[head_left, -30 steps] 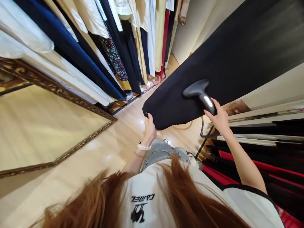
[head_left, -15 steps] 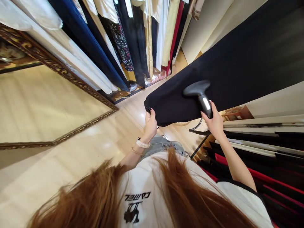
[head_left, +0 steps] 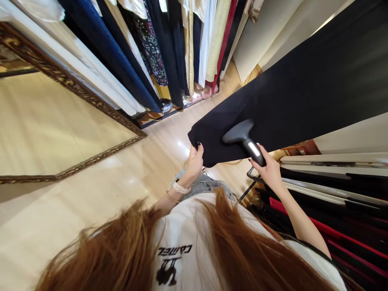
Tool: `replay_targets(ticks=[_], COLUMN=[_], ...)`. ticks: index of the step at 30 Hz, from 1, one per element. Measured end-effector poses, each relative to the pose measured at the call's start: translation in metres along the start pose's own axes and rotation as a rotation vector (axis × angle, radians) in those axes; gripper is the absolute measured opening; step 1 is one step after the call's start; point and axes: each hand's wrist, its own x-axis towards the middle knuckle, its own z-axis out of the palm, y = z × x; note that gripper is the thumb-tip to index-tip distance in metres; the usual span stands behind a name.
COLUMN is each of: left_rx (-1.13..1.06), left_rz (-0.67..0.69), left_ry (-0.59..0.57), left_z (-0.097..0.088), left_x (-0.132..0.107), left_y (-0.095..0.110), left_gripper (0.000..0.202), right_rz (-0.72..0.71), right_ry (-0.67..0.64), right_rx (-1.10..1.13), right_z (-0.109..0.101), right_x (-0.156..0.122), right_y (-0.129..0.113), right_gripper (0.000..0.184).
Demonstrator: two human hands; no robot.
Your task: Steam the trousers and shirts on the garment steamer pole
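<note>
- Looks partway through passing a black plastic steamer head (head_left: 239, 131) over a long, smooth black cloth garment (head_left: 291, 93), with the lower end seemingly in hand.
- Appears mostly flat along the visible length, but cannot tell which stretch is already treated; seems to leave at least the area near the hem undone.
- Slants from the hem, mid-view, up to the top right, running out of sight there.
- Pinches the hem corner between thumb and fingers of the left hand (head_left: 195, 159).
- Wraps the right hand (head_left: 269, 167) round the steamer handle; cannot tell whether pressing on the cloth or just clearing it.
- Hangs above a pale, glossy wooden floor (head_left: 130, 165).
- Includes, at left, a brown, ornately carved mirror frame (head_left: 60, 74).
- Shows, beyond, a row of multicoloured hanging clothes (head_left: 106, 52) and, at right, a close-packed set of black, white and red garments (head_left: 342, 198).
</note>
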Motion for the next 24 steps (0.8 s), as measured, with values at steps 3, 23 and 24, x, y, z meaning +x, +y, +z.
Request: replay_targets(ticks=[3, 23, 24], left_rx=[0.035, 0.052, 0.047], left_rz=[0.026, -0.241, -0.326], left_ry=[-0.027, -0.088, -0.103], left_z=[0.003, -0.001, -0.002], left_x=[-0.003, -0.02, -0.02], left_y=[0.0, -0.014, -0.016], left_gripper=[0.084, 0.056, 0.055], right_rz=[0.047, 0.287, 0.298], right_ry=[0.016, 0.357, 0.381], right_rx=[-0.006, -0.084, -0.07], right_z=[0.001, -0.033, -0.036], right_x=[-0.003, -0.026, -0.03], right_y=[0.003, 0.038, 0.041], right_gripper=[0.064, 0.074, 0.074])
